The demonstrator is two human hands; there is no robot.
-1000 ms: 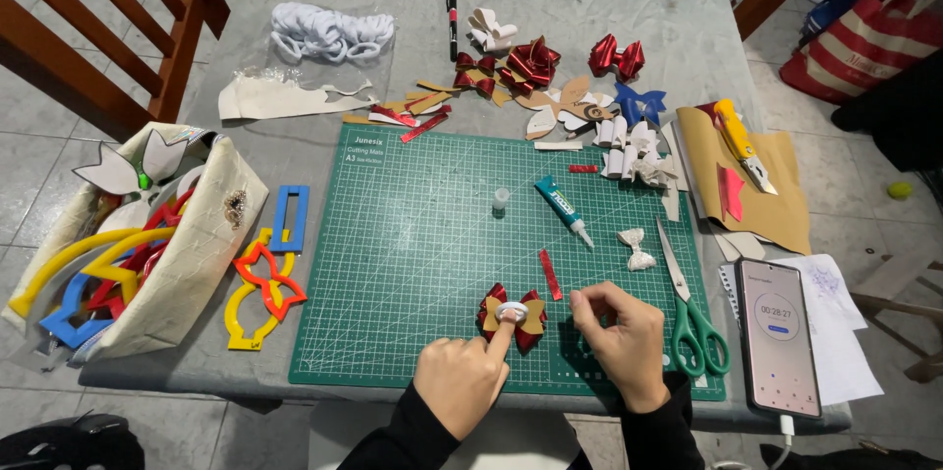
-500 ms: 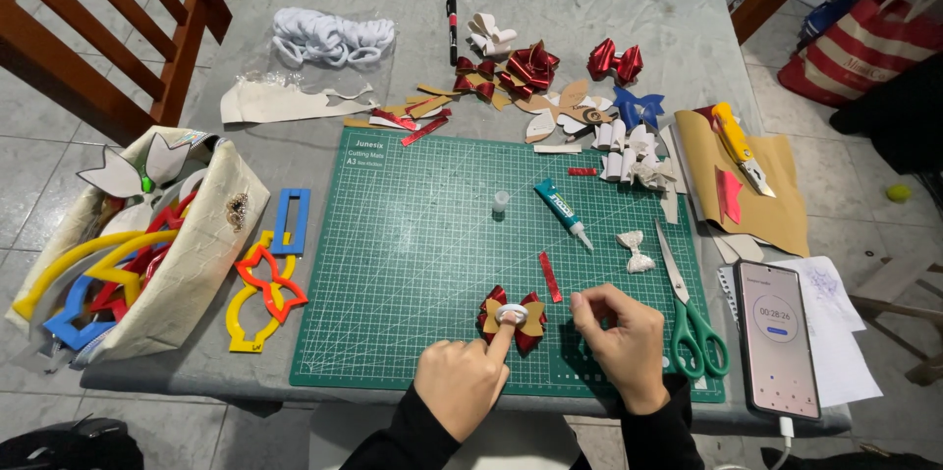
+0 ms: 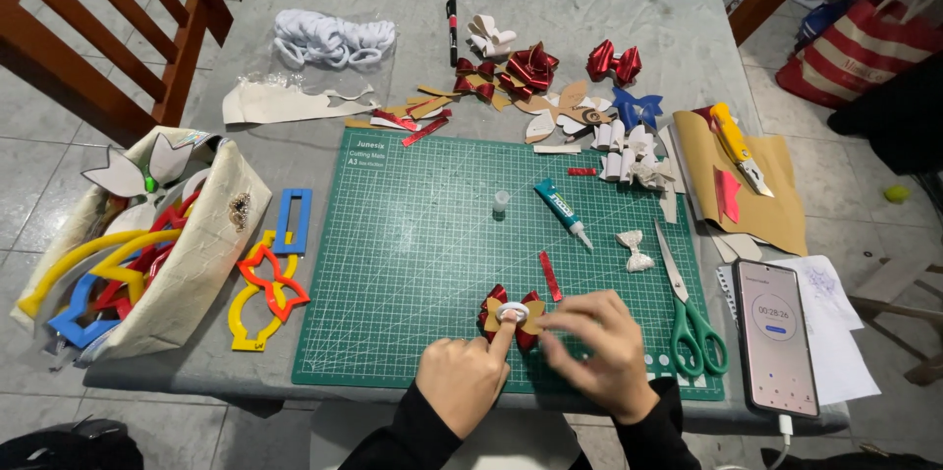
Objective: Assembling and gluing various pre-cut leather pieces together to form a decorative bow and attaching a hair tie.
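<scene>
Lying flat on the near part of the green cutting mat [image 3: 422, 264]: small red-and-tan bow [image 3: 511, 316], long axis left to right, loops pointing out to either side, pale round centre facing up. Left hand [image 3: 462, 380] just near of it, fist loosely curled, index finger stretched far-ward and pressing down on the bow's centre; nothing grasped. Right hand [image 3: 599, 357] to the right of the bow, fingers bent, tips pinching the bow's right loop at its edge. Short red strip [image 3: 550, 276] just beyond the bow, apart from it. Farther out on the mat: teal glue tube [image 3: 562, 212], small clear cap [image 3: 501, 201], little white bow [image 3: 637, 250]. Green-handled scissors [image 3: 690, 318] right of the right hand, phone [image 3: 775, 334] beyond them at the table's near right. Coloured plastic templates [image 3: 267, 274] left of the mat, cloth bag [image 3: 147, 244] farther left.
</scene>
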